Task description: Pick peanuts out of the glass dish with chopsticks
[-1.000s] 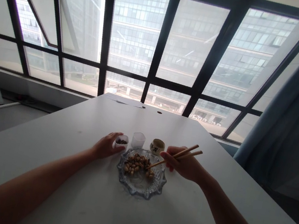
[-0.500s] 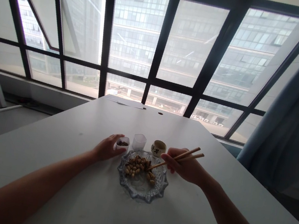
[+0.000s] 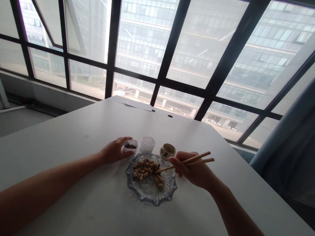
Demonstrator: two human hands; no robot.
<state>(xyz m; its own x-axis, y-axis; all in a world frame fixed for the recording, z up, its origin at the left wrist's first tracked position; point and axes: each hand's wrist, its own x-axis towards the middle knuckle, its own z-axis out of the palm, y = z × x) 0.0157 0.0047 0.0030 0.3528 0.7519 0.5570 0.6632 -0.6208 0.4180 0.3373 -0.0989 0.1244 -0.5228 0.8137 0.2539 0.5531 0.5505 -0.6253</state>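
A scalloped glass dish (image 3: 149, 191) sits on the white table (image 3: 99, 213) with a heap of peanuts (image 3: 145, 170) in its far half. My right hand (image 3: 193, 171) is closed round a pair of wooden chopsticks (image 3: 189, 162), whose tips reach down among the peanuts. My left hand (image 3: 114, 151) curls round a small white cup (image 3: 130, 146) holding something dark, just left of the dish.
An empty clear plastic cup (image 3: 147, 144) and a small ceramic cup with dark characters (image 3: 167, 152) stand behind the dish. Paper sheets (image 3: 132, 103) lie at the table's far edge. A blue curtain (image 3: 312, 132) hangs on the right, before large windows.
The chopstick tips have shifted slightly within the peanuts. Both hands keep their grips, and the view has tilted a little.
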